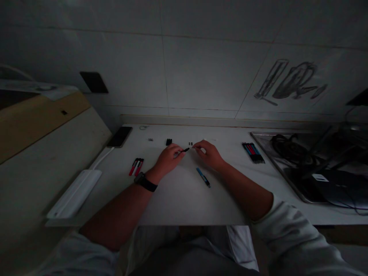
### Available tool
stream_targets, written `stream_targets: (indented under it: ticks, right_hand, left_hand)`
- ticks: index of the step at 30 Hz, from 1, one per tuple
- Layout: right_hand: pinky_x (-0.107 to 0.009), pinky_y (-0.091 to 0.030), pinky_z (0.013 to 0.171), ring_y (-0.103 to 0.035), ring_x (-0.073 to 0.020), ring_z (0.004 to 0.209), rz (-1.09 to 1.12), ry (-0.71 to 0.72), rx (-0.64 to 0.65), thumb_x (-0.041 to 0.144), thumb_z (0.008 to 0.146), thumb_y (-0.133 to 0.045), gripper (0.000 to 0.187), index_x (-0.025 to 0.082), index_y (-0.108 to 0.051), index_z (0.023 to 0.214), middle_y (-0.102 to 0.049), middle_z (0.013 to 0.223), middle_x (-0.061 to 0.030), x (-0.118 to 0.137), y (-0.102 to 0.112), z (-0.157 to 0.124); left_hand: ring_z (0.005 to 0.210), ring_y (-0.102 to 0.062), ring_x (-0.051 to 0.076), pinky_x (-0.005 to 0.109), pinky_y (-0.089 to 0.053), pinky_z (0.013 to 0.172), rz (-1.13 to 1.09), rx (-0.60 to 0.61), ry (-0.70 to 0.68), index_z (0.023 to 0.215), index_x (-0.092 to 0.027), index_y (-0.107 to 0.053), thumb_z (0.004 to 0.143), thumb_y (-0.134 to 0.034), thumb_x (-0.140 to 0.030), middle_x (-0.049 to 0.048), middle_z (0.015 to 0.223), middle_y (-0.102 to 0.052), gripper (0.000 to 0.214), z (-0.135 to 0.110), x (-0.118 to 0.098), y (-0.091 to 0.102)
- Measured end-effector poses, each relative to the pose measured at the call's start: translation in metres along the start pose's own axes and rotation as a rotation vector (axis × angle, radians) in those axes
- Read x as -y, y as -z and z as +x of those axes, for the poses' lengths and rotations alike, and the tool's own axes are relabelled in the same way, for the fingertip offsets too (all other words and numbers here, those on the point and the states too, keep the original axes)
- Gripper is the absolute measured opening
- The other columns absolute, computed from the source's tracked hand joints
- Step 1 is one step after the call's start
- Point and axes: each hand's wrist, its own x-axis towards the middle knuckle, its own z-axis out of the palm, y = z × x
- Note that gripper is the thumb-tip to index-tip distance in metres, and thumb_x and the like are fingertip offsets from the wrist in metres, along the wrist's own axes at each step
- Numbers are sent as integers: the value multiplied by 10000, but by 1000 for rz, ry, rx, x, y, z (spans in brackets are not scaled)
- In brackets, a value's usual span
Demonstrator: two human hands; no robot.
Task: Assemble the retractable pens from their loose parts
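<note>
My left hand (168, 158) is closed around a thin pen part (184, 150) with a black tip that points right. My right hand (207, 153) sits just to its right, fingers pinched on a small pale piece I cannot make out, close to that black tip. A blue pen (203, 177) lies on the white table (178, 199) just below my right hand. A black watch (145, 181) is on my left wrist. Small black parts (168, 142) lie behind my hands.
Two red and black pens (136, 166) lie to the left, a row of several coloured pens (253, 152) to the right. A phone (120, 136) with a white cable and a white power strip (75, 192) sit at far left. A tray of black cables (310, 161) fills the right.
</note>
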Motion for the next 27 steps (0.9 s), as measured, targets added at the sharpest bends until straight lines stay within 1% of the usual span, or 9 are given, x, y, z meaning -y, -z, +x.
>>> stream_targets:
  ticks: [3, 6, 9, 13, 20, 24, 25, 27]
  right_hand:
    - [-357, -530, 910, -688, -194, 947, 206, -111, -54, 322, 959, -606, 135, 239, -693, 1022, -726, 1004, -49, 10, -2, -1]
    - [-354, -547, 896, -701, -191, 925, 362, -218, -78, 410, 922, -666, 183, 241, -676, 991, -731, 976, -40, 16, -4, 0]
    - [-365, -552, 915, -703, -193, 920, 419, -273, -69, 467, 898, -686, 237, 239, -672, 960, -737, 958, -44, 20, -4, 1]
    - [-374, -559, 917, -707, -195, 901, 427, -300, -55, 487, 879, -699, 258, 237, -682, 940, -744, 939, -45, 23, -3, 1]
    - [-351, -569, 896, -725, -188, 897, 421, -308, -39, 454, 881, -697, 239, 229, -730, 954, -769, 959, -49, 23, -7, -1]
    - [-348, -567, 925, -733, -198, 991, 306, -249, -4, 442, 924, -666, 274, 241, -773, 1076, -786, 1063, -65, 25, -4, -1]
    - [-347, -565, 940, -731, -199, 1016, 285, -231, -16, 439, 935, -658, 291, 244, -770, 1119, -783, 1098, -68, 24, 0, 1]
    - [-343, -564, 953, -732, -196, 1023, 244, -223, -78, 428, 955, -635, 319, 241, -751, 1186, -779, 1130, -72, 17, 10, 4]
  left_hand:
    - [972, -654, 200, 348, -557, 867, 1, 3, -35, 976, -195, -719, 972, -644, -287, 63, 1018, -661, 119, 0, -1, 0]
    - [992, -654, 206, 361, -552, 896, -5, 27, -64, 988, -200, -723, 976, -643, -280, 63, 1019, -667, 113, -1, -4, 1]
    - [1006, -654, 215, 377, -550, 910, -11, 46, -69, 985, -201, -727, 973, -648, -275, 67, 1029, -671, 109, -1, -7, 2]
    - [1002, -652, 212, 386, -544, 923, 3, 58, -79, 996, -210, -731, 982, -643, -286, 61, 1022, -669, 117, -1, -8, 3]
    - [1016, -659, 204, 379, -543, 949, -34, 56, -68, 1017, -209, -749, 976, -662, -296, 67, 1055, -673, 129, -2, -7, 1]
    - [1021, -661, 200, 377, -546, 954, -69, 50, -64, 1013, -204, -751, 992, -638, -311, 72, 1059, -674, 157, -1, -6, 0]
    - [1017, -662, 198, 372, -548, 945, -78, 43, -68, 1012, -199, -750, 999, -626, -313, 74, 1056, -674, 169, -1, -6, 0]
    - [1006, -661, 195, 362, -551, 918, -92, 17, -68, 1011, -190, -747, 1012, -600, -313, 77, 1054, -675, 192, 0, -7, 1]
